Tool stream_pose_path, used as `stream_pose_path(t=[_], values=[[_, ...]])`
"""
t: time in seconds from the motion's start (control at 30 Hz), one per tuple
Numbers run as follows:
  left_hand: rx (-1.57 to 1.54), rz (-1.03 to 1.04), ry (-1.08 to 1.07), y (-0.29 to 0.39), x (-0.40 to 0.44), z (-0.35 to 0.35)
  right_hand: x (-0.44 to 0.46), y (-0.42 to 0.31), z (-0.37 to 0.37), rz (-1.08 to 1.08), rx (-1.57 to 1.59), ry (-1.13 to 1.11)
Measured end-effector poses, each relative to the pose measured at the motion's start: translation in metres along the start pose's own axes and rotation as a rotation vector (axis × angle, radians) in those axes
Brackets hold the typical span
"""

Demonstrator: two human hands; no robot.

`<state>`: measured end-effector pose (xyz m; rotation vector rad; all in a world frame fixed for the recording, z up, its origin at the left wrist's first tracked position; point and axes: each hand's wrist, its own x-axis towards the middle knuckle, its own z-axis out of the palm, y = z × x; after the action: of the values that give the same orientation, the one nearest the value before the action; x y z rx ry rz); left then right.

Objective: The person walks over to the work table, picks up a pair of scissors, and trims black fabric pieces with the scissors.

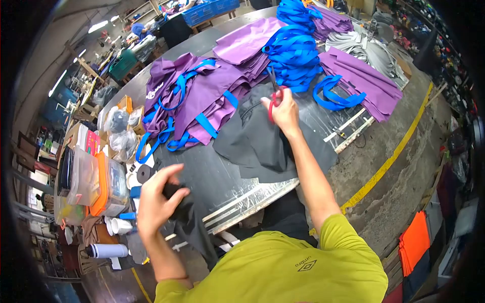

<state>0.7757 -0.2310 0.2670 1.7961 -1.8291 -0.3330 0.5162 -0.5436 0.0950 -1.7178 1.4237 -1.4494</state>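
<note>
My right hand (286,112) is closed around the red-handled scissors (274,103), whose dark blades point away from me toward the bundled blue straps (292,55). Under this hand a dark grey cloth piece (252,144) lies spread over the table's front part. On the left, my left hand (156,202) has its thumb and fingers apart. A black cloth (194,227) shows between them and hangs down past the table edge; whether the hidden fingers touch it I cannot tell. Beyond lie purple bags (217,93) with blue straps.
Purple cloth stacks (361,83) and grey cloth (361,53) lie at the table's far right. Plastic boxes (108,184), white cups (120,225) and a bottle (107,250) stand at left. A yellow floor line (389,161) runs on the right. Another person (140,30) is far behind.
</note>
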Motion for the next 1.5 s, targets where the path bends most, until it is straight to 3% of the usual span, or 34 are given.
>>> stream_pose_path(t=[0.07,0.17,0.23,0.27,0.43,0.5,0.57,0.7,0.83,1.0,1.03,1.07,1.17,1.27,1.3,1.37,1.47,1.5], values=[[-0.028,0.036,0.015,-0.005,0.022,0.027,-0.041,-0.038,0.000,0.119,0.387,-0.290],[-0.067,0.033,-0.035,-0.016,0.054,0.059,-0.109,-0.076,0.000,0.095,0.552,-0.501],[-0.258,0.106,-0.025,-0.040,0.073,0.086,-0.149,-0.089,0.005,0.201,0.841,-0.663],[-0.319,0.090,-0.066,-0.042,0.078,0.088,-0.163,-0.092,0.008,0.224,0.784,-0.702],[-0.815,0.015,-0.285,-0.051,0.061,0.079,-0.179,-0.100,0.013,0.307,1.058,-0.493],[-0.729,-0.086,-0.508,-0.081,0.045,0.076,-0.163,-0.104,-0.002,0.379,1.131,-0.485],[-0.780,-0.135,-0.509,-0.102,0.026,0.079,-0.150,-0.104,-0.009,0.443,1.251,-0.466],[-0.978,-0.135,-0.380,-0.083,-0.019,0.042,-0.151,-0.101,0.000,0.438,1.262,-0.460],[-0.914,-0.112,-0.214,-0.101,-0.044,0.027,-0.170,-0.102,0.013,0.515,1.194,-0.492],[-0.952,-0.162,0.295,-0.102,-0.059,0.032,-0.206,-0.119,0.006,0.442,0.897,-0.501],[-0.955,-0.161,0.287,-0.106,-0.061,0.030,-0.211,-0.126,0.004,0.386,0.768,-0.477],[-0.960,-0.161,0.276,-0.109,-0.063,0.029,-0.208,-0.102,0.012,0.190,0.531,-0.463],[-0.846,-0.201,0.102,-0.102,-0.064,0.022,-0.197,-0.119,0.012,-0.012,0.601,-0.473],[-0.604,-0.249,-0.285,-0.090,-0.058,-0.001,-0.187,-0.161,0.009,-0.047,0.745,-0.718],[-0.456,-0.084,-0.328,-0.087,-0.055,-0.004,-0.186,-0.169,0.012,-0.071,0.791,-0.808],[-0.222,0.046,-0.402,-0.083,-0.046,-0.013,-0.190,-0.183,0.018,0.018,0.891,-1.037],[-0.149,-0.005,-0.143,-0.081,-0.044,-0.014,-0.211,-0.178,0.035,0.057,0.788,-1.032],[-0.094,0.081,0.087,-0.090,-0.045,-0.006,-0.218,-0.174,0.041,0.059,0.773,-0.965]])
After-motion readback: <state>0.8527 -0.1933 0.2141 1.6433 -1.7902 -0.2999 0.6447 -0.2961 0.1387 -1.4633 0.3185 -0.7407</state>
